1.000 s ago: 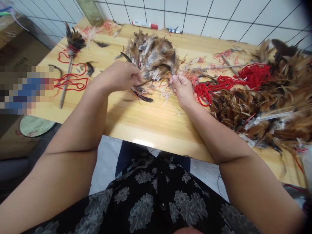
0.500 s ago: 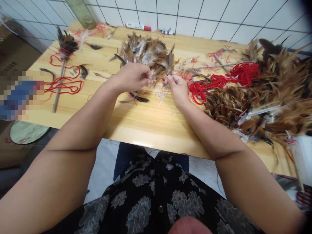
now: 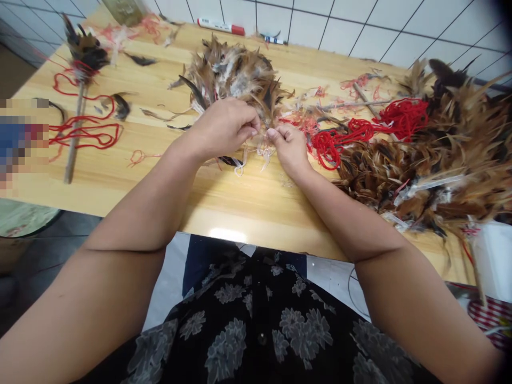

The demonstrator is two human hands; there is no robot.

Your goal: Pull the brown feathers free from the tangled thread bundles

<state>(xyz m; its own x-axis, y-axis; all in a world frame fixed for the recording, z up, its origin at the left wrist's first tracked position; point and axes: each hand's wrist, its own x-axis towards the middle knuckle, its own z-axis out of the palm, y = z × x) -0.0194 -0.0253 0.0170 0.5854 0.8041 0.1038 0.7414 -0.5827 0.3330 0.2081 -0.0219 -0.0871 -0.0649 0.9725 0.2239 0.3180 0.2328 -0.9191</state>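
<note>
At the middle of the table, my left hand (image 3: 230, 125) is curled with its fingertips pinched together; what they hold, if anything, is too small to make out. Facing it, my right hand (image 3: 291, 149) pinches thumb against forefinger at the lower end of a brown feather (image 3: 271, 102). Just beyond both hands lies a heap of loose brown and grey feathers (image 3: 236, 69). Whitish and pink thread scraps (image 3: 264, 149) lie under the fingertips, and a dark feather (image 3: 230, 161) is partly hidden below my left hand.
On the left lies a stick with dark feathers (image 3: 74, 133), beside red cord (image 3: 106, 136). To the right are a tangle of red cord (image 3: 404, 118) and a large pile of brown feathers (image 3: 440, 154). Two markers (image 3: 220, 26) lie by the tiled wall.
The view has shifted slightly, so things on the left sit further left. My left hand has come closer to my right, and the pinched feather shows less clearly against the heap.
</note>
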